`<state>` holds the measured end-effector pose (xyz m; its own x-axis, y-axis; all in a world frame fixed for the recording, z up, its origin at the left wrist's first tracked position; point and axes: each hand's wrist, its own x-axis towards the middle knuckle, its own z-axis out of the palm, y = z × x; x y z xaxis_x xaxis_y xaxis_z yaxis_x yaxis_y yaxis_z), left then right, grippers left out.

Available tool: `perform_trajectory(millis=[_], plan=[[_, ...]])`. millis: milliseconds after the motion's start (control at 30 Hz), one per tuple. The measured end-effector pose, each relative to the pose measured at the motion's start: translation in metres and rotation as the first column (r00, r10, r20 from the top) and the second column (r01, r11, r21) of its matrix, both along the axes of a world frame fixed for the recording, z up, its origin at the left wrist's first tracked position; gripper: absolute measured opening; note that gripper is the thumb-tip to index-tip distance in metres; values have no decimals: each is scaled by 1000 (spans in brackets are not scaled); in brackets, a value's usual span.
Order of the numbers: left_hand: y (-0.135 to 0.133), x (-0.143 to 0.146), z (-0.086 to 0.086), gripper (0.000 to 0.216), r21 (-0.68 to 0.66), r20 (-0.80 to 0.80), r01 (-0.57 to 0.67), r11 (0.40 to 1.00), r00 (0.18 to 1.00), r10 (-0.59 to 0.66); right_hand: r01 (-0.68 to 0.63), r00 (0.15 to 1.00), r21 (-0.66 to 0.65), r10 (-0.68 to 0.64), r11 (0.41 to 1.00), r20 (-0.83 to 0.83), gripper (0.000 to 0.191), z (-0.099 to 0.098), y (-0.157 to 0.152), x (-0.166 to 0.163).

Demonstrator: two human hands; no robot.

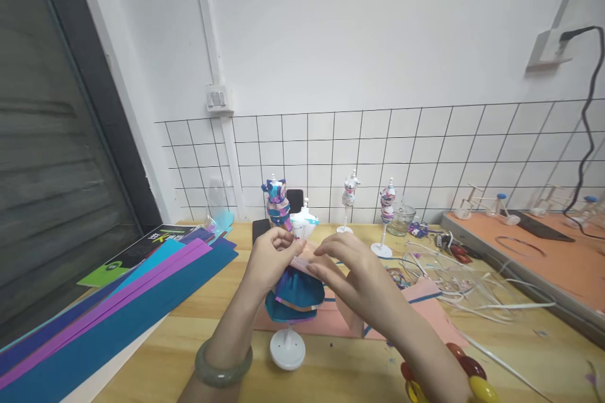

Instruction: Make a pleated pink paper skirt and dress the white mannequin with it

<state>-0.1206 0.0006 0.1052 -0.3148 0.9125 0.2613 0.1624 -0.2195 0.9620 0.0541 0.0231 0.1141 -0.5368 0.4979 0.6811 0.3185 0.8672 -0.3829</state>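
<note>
A small white mannequin (pixel 304 221) on a round white base (pixel 287 349) stands at the table's near middle, wearing a layered blue and purple paper skirt (pixel 295 296). My left hand (pixel 270 258) pinches a pale pink paper strip (pixel 306 262) at the mannequin's waist. My right hand (pixel 352 277) holds the same strip from the right, fingers curled over it. A green bangle sits on my left wrist, a red and yellow bead bracelet on my right.
Long blue and purple paper strips (pixel 118 302) lie at the left. Pink paper sheets (pixel 331 321) lie under the mannequin. Three more dressed mannequins (pixel 348 192) stand by the tiled wall, beside a glass jar (pixel 402 219). White strips (pixel 463 289) and an orange tray (pixel 543 258) fill the right.
</note>
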Motion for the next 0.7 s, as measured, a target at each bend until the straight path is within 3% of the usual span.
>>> perform_trajectory(millis=[200,300,467,533,700], plan=[[-4,1,5,27,7,-37,-14,1000,999,14,-43,987,37,36,998,154,11,-9,-6,-11],[-5,-1,7,27,17,-29,-41,999,999,42,-111,987,154,91,982,130,19,-14,-5,-14],[-6,-9,8,26,26,5,-52,998,999,52,-10,984,407,-63,913,165,26,-18,-8,-18],[-7,-11,8,25,37,-4,-65,997,998,65,-15,985,479,-68,878,156,28,-18,-10,-18],[-9,-12,11,26,55,31,-77,995,997,76,-17,996,542,-36,840,86,34,-18,-15,-19]])
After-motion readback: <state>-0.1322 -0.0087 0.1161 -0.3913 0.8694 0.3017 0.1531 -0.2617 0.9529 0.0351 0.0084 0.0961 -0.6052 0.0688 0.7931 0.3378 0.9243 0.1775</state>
